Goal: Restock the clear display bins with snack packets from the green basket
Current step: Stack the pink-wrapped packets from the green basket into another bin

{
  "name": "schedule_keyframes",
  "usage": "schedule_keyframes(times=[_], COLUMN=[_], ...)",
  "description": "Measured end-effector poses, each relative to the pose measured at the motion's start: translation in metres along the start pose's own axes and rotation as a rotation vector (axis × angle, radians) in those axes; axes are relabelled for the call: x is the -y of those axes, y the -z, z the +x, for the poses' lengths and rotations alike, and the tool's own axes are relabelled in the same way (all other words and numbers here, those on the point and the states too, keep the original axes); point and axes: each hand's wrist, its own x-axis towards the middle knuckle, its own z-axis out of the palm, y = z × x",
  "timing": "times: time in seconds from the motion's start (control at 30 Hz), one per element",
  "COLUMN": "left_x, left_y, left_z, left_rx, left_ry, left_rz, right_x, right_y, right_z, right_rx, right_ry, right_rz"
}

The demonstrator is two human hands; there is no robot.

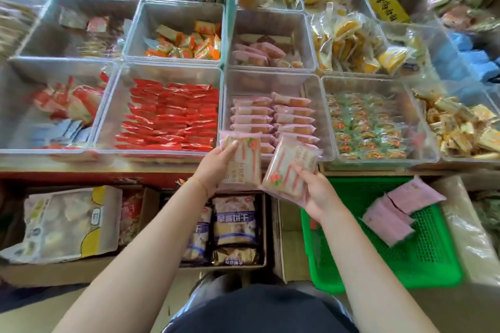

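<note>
At frame centre, the left hand (216,163) and right hand (315,192) each gripped a glossy pink packet (244,159) before a clear bin (276,116) of matching rows; flat pink packets (397,208) lay in the green mesh basket (422,262), lower right

Green basket (422,259), pink packets (389,222)

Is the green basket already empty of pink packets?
No, pink packets lie in the green basket.
</note>
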Motion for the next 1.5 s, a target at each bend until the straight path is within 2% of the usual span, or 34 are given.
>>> schedule_keyframes(times=[0.13, 0.27, 0.33, 0.4, 0.47, 0.57, 0.63, 0.77, 0.9, 1.0, 1.1, 1.17, 1.23, 1.37, 1.5], left_x=[-0.011, -0.03, -0.048, -0.071, -0.097, -0.119, -0.118, -0.097, -0.087, -0.088, -0.084, -0.075, -0.067, -0.064, -0.062], left_y=[-0.006, -0.014, -0.017, -0.026, -0.036, -0.047, -0.05, -0.048, -0.053, -0.057, -0.055, -0.054, -0.054, -0.062, -0.063], left_z=[0.025, 0.051, 0.07, 0.092, 0.115, 0.156, 0.184, 0.225, 0.24, 0.244, 0.239, 0.236, 0.236, 0.237, 0.234], left_rx=[-0.032, 0.074, 0.095, -0.011, -0.18, -0.424, -0.473, -0.363, -0.327, -0.372, -0.504, -0.522, -0.447, -0.314, -0.318], left_ry=[0.055, 0.08, -0.001, -0.118, -0.291, -0.57, -0.659, -0.535, -0.466, -0.53, -0.747, -0.858, -0.85, -0.638, -0.617], left_rz=[0.18, 0.07, 0.1, 0.127, 0.256, 0.731, 1.025, 1.339, 1.576, 1.543, 1.546, 1.593, 1.56, 1.457, 1.452], right_x=[0.015, 0.044, 0.067, 0.097, 0.128, 0.163, 0.177, 0.185, 0.174, 0.165, 0.159, 0.152, 0.145, 0.146, 0.146], right_y=[-0.001, 0.001, 0.0, -0.007, -0.017, -0.027, -0.028, -0.032, -0.041, -0.047, -0.049, -0.048, -0.047, -0.042, -0.047], right_z=[0.017, 0.05, 0.072, 0.09, 0.111, 0.152, 0.183, 0.225, 0.244, 0.256, 0.262, 0.263, 0.259, 0.254, 0.255], right_rx=[-0.003, 0.018, 0.019, -0.028, -0.12, -0.219, -0.261, -0.295, -0.306, -0.34, -0.373, -0.445, -0.479, -0.416, -0.454], right_ry=[-0.047, -0.038, 0.014, 0.138, 0.36, 0.73, 0.869, 0.842, 0.824, 0.829, 0.813, 0.901, 1.036, 1.185, 1.192], right_rz=[0.055, 0.064, 0.043, -0.064, -0.295, -0.711, -1.006, -1.671, -2.006, -2.102, -2.147, -2.139, -2.151, -2.145, -2.094])
